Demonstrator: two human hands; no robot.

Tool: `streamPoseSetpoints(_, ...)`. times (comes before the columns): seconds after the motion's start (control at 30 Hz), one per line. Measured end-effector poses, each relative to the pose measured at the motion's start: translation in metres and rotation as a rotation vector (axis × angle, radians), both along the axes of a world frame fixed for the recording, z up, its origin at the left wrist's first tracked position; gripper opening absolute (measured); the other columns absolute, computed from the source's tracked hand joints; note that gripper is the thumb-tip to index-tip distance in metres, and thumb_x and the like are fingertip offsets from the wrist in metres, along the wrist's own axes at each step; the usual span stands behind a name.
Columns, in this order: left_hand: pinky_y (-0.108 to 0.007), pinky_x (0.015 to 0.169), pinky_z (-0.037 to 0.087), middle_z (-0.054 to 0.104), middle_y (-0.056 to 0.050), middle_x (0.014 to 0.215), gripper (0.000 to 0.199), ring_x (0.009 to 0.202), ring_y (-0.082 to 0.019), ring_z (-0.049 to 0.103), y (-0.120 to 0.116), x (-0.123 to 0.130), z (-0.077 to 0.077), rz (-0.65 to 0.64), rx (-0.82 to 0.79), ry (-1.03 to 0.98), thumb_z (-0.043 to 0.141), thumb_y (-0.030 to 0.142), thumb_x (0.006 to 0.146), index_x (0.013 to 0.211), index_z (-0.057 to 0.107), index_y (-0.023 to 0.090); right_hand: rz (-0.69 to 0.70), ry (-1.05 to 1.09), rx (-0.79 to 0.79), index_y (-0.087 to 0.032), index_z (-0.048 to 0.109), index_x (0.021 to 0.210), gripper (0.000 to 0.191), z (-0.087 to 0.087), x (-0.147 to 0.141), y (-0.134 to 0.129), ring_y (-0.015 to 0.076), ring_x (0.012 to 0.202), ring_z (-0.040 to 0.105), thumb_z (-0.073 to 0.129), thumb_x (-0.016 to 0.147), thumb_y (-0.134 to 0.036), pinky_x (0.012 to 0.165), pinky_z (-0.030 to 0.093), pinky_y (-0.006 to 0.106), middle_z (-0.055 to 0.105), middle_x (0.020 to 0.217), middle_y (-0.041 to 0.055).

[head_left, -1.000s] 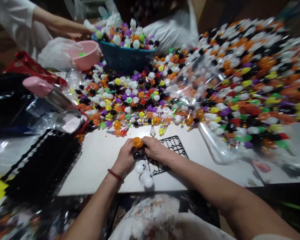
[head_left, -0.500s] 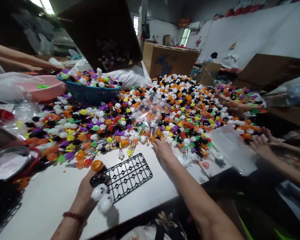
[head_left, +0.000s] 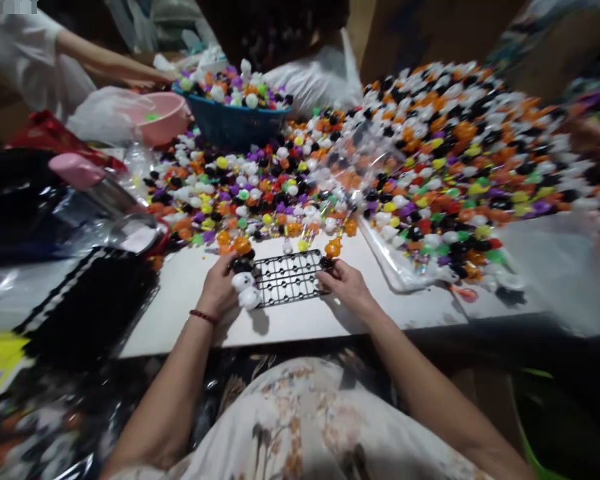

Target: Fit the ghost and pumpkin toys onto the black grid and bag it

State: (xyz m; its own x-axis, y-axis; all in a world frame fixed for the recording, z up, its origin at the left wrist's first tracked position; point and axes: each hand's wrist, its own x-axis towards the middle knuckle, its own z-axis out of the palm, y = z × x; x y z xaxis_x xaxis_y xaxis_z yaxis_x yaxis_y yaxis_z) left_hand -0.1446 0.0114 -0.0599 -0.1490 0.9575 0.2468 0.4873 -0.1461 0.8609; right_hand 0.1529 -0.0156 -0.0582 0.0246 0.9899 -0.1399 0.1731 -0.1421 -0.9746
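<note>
A black grid rack [head_left: 290, 279] is held just above the white table [head_left: 180, 333]. My left hand [head_left: 220, 287] is wrapped round its left end, where orange, black and white figure-headed pieces [head_left: 244, 281] stand along the edge. At the right end, my right hand [head_left: 344, 283] has its fingers pinched round a black piece at the rack's corner, with an orange piece [head_left: 333, 248] just above. Beyond the rack spreads a big heap of small coloured pieces [head_left: 280, 187].
A blue basket [head_left: 230, 123] full of pieces and a pink basin [head_left: 167, 123] stand at the back left, near another person's arm [head_left: 110, 63]. Black racks [head_left: 95, 300] lie at left. Clear plastic bags [head_left: 560, 267] lie at right.
The view has tilted down and turned left. My right hand has come from the heap's edge to the rack's right end, where orange and black pieces now show. My left hand still holds the rack.
</note>
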Motion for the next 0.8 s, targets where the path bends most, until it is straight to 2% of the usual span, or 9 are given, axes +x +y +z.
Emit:
streamPoseSetpoints(0.07, -0.041, 0.103, 0.047, 0.066, -0.011, 0.119, 0.035, 0.112, -0.022, 0.061, -0.019, -0.001, 0.009, 0.058, 0.082, 0.011, 0.051, 0.035, 0.091, 0.117, 0.065, 0.017, 0.129, 0.123, -0.101, -0.016, 0.061, 0.084, 0.03, -0.001, -0.022, -0.013, 0.0145, 0.063, 0.063, 0.071, 0.074, -0.043, 0.062, 0.051, 0.027, 0.065, 0.07, 0.0004)
streamPoseSetpoints(0.13, -0.041, 0.108, 0.043, 0.058, -0.01, 0.134, 0.038, 0.124, -0.021, 0.055, -0.042, 0.0, 0.023, 0.066, 0.187, 0.045, 0.044, 0.032, 0.097, 0.13, 0.058, 0.02, 0.237, 0.184, -0.164, -0.015, 0.063, 0.083, 0.028, -0.002, -0.042, -0.023, 0.0151, 0.065, 0.064, 0.072, 0.073, -0.041, 0.065, 0.052, 0.028, 0.067, 0.07, 0.0018)
streamPoseSetpoints(0.23, -0.044, 0.113, 0.039, 0.052, -0.009, 0.143, 0.043, 0.133, -0.022, 0.048, -0.073, 0.006, 0.044, -0.076, 0.335, 0.164, 0.041, 0.026, 0.098, 0.14, 0.049, 0.025, 0.33, 0.182, -0.166, -0.016, 0.065, 0.085, 0.023, -0.007, -0.068, -0.027, 0.0161, 0.069, 0.066, 0.07, 0.076, -0.036, 0.068, 0.053, 0.029, 0.069, 0.074, 0.0027)
streamPoseSetpoints(0.33, -0.049, 0.117, 0.034, 0.046, -0.009, 0.149, 0.05, 0.139, -0.024, 0.042, -0.088, 0.013, 0.055, -0.259, 0.37, 0.29, 0.042, 0.021, 0.098, 0.147, 0.04, 0.026, 0.376, -0.001, -0.073, -0.016, 0.066, 0.084, 0.015, -0.011, -0.085, -0.024, 0.0181, 0.073, 0.066, 0.066, 0.079, -0.03, 0.068, 0.051, 0.029, 0.069, 0.076, 0.0039)
streamPoseSetpoints(0.4, -0.051, 0.117, 0.034, 0.044, -0.01, 0.151, 0.052, 0.141, -0.025, 0.039, -0.089, 0.017, 0.056, -0.335, 0.362, 0.356, 0.042, 0.019, 0.097, 0.149, 0.037, 0.025, 0.402, -0.183, 0.043, -0.016, 0.066, 0.084, 0.01, -0.011, -0.09, -0.021, 0.0189, 0.074, 0.064, 0.064, 0.081, -0.025, 0.069, 0.049, 0.029, 0.07, 0.079, 0.005)
streamPoseSetpoints(0.5, -0.051, 0.117, 0.036, 0.044, -0.011, 0.151, 0.054, 0.141, -0.025, 0.039, -0.086, 0.02, 0.053, -0.384, 0.353, 0.429, 0.044, 0.016, 0.096, 0.149, 0.036, 0.024, 0.436, -0.362, 0.208, -0.016, 0.066, 0.089, 0.01, -0.005, -0.091, -0.019, 0.0183, 0.075, 0.062, 0.059, 0.083, -0.019, 0.07, 0.045, 0.028, 0.071, 0.085, 0.0061)
streamPoseSetpoints(0.67, -0.05, 0.116, 0.038, 0.044, -0.012, 0.15, 0.059, 0.14, -0.026, 0.039, -0.083, 0.022, 0.048, -0.402, 0.383, 0.52, 0.046, 0.015, 0.095, 0.152, 0.031, 0.023, 0.518, -0.454, 0.27, -0.018, 0.065, 0.094, 0.019, 0.004, -0.092, -0.018, 0.0189, 0.08, 0.063, 0.054, 0.081, -0.011, 0.073, 0.045, 0.025, 0.072, 0.09, 0.006)
streamPoseSetpoints(0.8, -0.048, 0.114, 0.04, 0.045, -0.012, 0.15, 0.064, 0.14, -0.027, 0.039, -0.078, 0.023, 0.043, -0.418, 0.426, 0.61, 0.05, 0.014, 0.093, 0.153, 0.028, 0.021, 0.568, -0.468, 0.336, -0.021, 0.064, 0.099, 0.024, -0.002, -0.093, -0.013, 0.0193, 0.084, 0.065, 0.052, 0.08, -0.011, 0.076, 0.046, 0.025, 0.072, 0.094, 0.0039)
